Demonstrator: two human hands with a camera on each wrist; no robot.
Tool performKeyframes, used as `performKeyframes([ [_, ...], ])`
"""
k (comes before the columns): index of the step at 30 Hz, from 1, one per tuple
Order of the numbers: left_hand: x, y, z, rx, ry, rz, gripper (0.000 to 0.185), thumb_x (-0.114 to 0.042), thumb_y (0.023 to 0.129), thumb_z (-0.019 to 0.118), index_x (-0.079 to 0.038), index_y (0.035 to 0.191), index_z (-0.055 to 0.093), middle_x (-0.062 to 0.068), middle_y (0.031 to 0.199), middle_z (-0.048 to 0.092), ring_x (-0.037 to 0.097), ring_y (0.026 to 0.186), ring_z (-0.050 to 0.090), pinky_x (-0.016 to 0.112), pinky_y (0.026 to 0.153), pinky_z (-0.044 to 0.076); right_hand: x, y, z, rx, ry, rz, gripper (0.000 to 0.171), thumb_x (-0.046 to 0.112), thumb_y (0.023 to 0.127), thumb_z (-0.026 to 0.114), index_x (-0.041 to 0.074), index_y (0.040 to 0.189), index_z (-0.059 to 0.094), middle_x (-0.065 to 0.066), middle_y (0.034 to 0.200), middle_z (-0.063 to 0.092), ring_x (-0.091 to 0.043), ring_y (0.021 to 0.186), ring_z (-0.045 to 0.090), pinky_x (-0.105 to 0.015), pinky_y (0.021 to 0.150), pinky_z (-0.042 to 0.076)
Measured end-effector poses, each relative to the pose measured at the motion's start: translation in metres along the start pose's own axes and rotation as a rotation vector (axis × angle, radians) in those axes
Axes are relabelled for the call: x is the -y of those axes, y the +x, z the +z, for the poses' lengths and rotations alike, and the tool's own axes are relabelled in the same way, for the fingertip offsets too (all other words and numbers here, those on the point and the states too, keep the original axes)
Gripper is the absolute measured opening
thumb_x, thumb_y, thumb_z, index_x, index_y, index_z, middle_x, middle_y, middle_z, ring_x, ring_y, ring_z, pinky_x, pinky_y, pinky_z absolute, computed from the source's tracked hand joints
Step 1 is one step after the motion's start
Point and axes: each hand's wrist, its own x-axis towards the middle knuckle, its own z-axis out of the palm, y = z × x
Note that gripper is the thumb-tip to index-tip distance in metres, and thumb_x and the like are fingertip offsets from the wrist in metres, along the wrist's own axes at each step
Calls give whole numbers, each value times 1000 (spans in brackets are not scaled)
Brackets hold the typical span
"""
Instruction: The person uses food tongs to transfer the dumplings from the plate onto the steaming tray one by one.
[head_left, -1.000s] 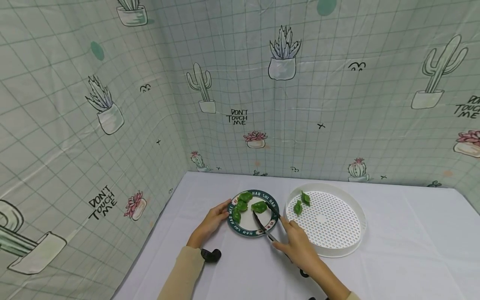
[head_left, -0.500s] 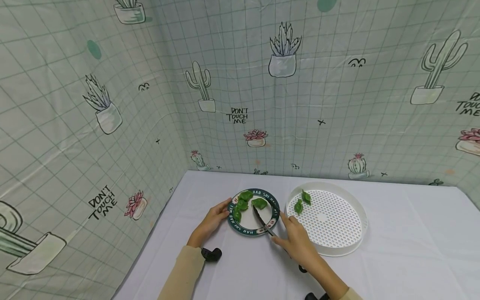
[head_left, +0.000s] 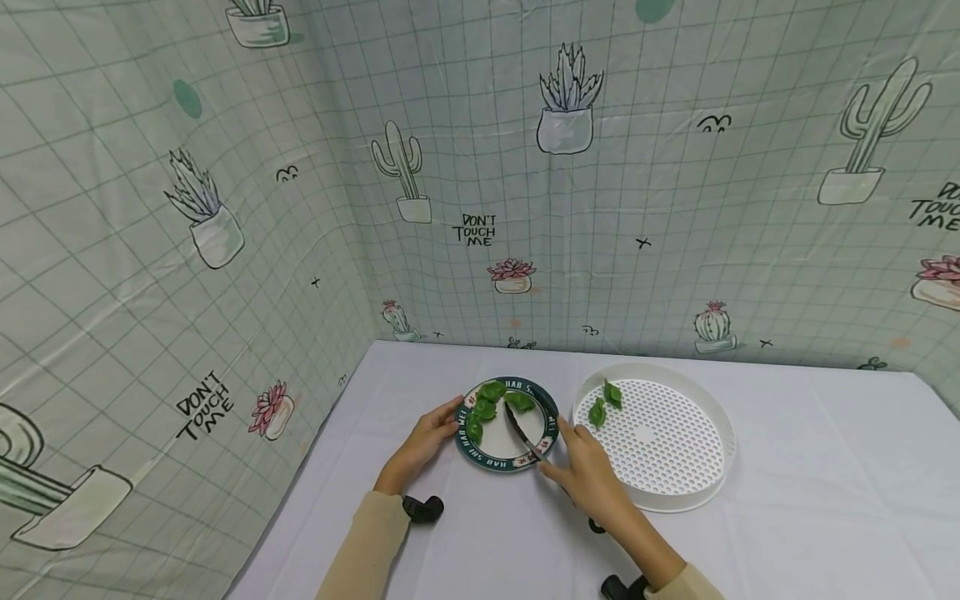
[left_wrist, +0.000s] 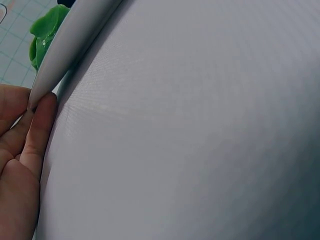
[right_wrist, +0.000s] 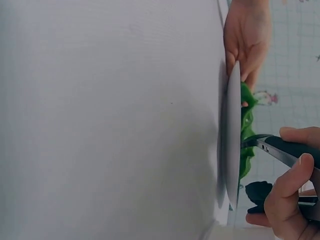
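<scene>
My left hand (head_left: 422, 446) holds the left rim of a round plate (head_left: 501, 440) with a dark green lettered border, thumb above and fingers beneath in the left wrist view. Several glossy, crinkled green leaf-like pieces (head_left: 484, 409) lie along the plate's left and back. In my right hand (head_left: 588, 471) is a pair of tongs (head_left: 525, 437) with black tips. One arm of the tongs slants over the plate, its tip beside the rightmost green piece (head_left: 520, 402). The right wrist view shows the tongs' arms (right_wrist: 280, 152) spread apart, one tip close over the plate.
Right of the plate stands a round white perforated tray (head_left: 652, 442) with a raised rim. Two green pieces (head_left: 604, 403) lie at its back left. A white cloth (head_left: 810, 483) covers the table, and a cactus-print curtain (head_left: 637, 192) rises behind it.
My right hand has shifted slightly up and left with the tongs. Their right arm, seen at the green piece a second ago, is now hidden in the head view. The left hand stays put.
</scene>
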Motion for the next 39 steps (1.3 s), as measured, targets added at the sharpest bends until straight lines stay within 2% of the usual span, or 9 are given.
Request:
performKeyframes([
  [6, 1, 0, 0, -10, 10, -5, 51, 2, 101, 48, 1, 151, 38, 18, 157, 33, 35, 147, 24, 49, 119, 18, -1, 5, 3, 43, 26, 38, 74, 15, 82, 83, -20, 136, 46, -33, 115, 60, -37, 98, 62, -46, 80, 56],
  [12, 2, 1, 0, -10, 9, 4, 51, 1, 101, 48, 1, 151, 39, 18, 157, 34, 36, 147, 24, 51, 119, 18, -2, 5, 6, 88, 46, 72, 70, 15, 86, 79, -21, 135, 45, -40, 129, 53, -51, 121, 52, -57, 97, 48],
  [16, 3, 1, 0, -12, 14, 12, 50, 1, 101, 49, 1, 150, 40, 18, 157, 34, 36, 147, 23, 51, 119, 19, -2, 5, 6, 86, 36, 61, 64, 14, 87, 77, -22, 132, 48, -38, 123, 58, -38, 98, 64, -44, 79, 56],
  [19, 3, 1, 0, -9, 12, 18, 50, 1, 101, 48, 2, 151, 39, 18, 157, 34, 36, 147, 24, 51, 119, 19, -2, 5, 5, 82, 42, 66, 62, 14, 87, 76, -22, 130, 50, -36, 115, 63, -23, 76, 57, -33, 62, 48],
  [29, 1, 0, 0, -12, 5, 19, 51, 3, 100, 47, 3, 150, 38, 19, 157, 33, 36, 146, 24, 51, 119, 19, 2, -2, -1, 86, 89, 87, 60, 16, 87, 77, -19, 129, 54, -36, 123, 59, -30, 88, 66, -41, 75, 54],
  [32, 1, 1, 0, -15, 9, 14, 51, 3, 100, 48, 3, 150, 38, 19, 157, 33, 36, 147, 24, 51, 119, 18, 4, -4, -3, 97, 116, 111, 60, 18, 86, 78, -17, 130, 55, -36, 118, 62, -22, 76, 63, -37, 71, 54],
  [34, 2, 1, 0, -16, 11, 10, 51, 2, 100, 48, 2, 151, 38, 19, 157, 34, 36, 146, 25, 51, 119, 19, 5, -6, -5, 104, 146, 125, 61, 18, 86, 78, -17, 131, 54, -36, 110, 64, -15, 57, 47, -31, 58, 48],
  [37, 2, 1, 0, -16, 14, 6, 51, 2, 100, 48, 2, 151, 38, 19, 156, 36, 36, 146, 27, 51, 119, 19, 6, -8, -6, 89, 151, 122, 60, 17, 86, 78, -16, 130, 56, -32, 113, 66, -10, 54, 40, -27, 53, 44],
  [39, 3, 1, 0, -16, 14, 6, 51, 1, 101, 48, 1, 151, 38, 19, 156, 35, 36, 146, 27, 51, 119, 19, 7, -9, -8, 90, 152, 126, 60, 18, 86, 78, -15, 131, 56, -28, 93, 68, -9, 50, 32, -26, 51, 41],
])
